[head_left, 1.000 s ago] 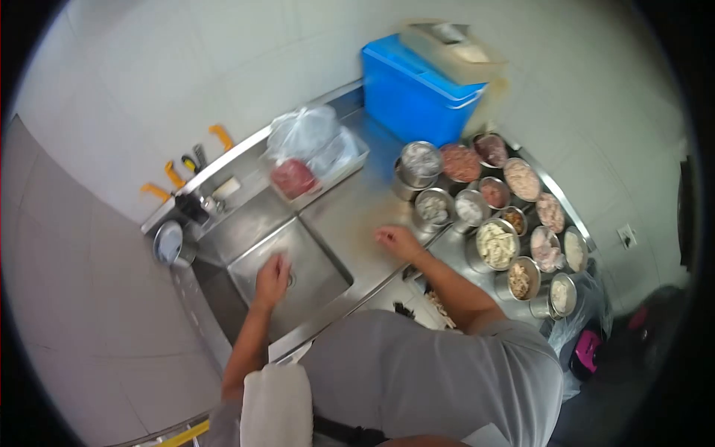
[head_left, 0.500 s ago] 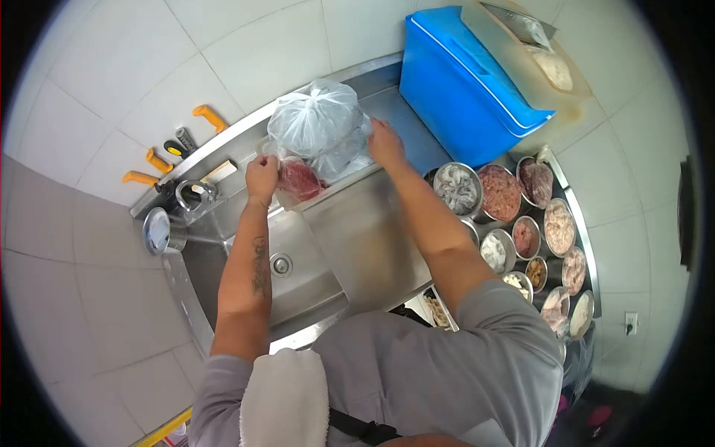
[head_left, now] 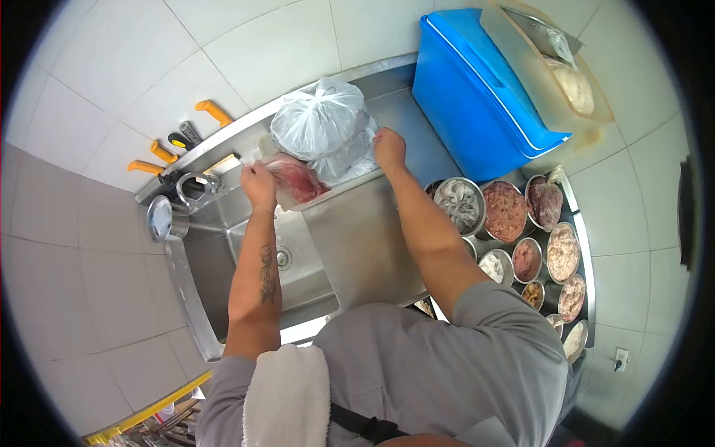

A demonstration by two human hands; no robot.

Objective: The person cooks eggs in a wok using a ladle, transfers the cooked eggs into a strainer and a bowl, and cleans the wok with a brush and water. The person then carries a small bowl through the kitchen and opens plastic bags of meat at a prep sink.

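A translucent tub rests beside the sink, holding a knotted clear plastic bag with pale contents. Red meat in a thin plastic bag lies in its front left part. My left hand is closed on the left end of that meat bag, and the plastic stretches toward my fingers. At the tub's right end my right hand is closed, its fingertips against the plastic or the rim; which one, I cannot tell.
The steel sink basin and drainboard lie below my arms. A blue cooler stands back right. Several steel pots of meat, such as one of minced meat, crowd the right. Orange-handled knives hang on the wall.
My left hand has drawn slightly left, stretching the meat bag's plastic toward it. The right hand keeps its place at the tub's right end. The view has shifted a little.
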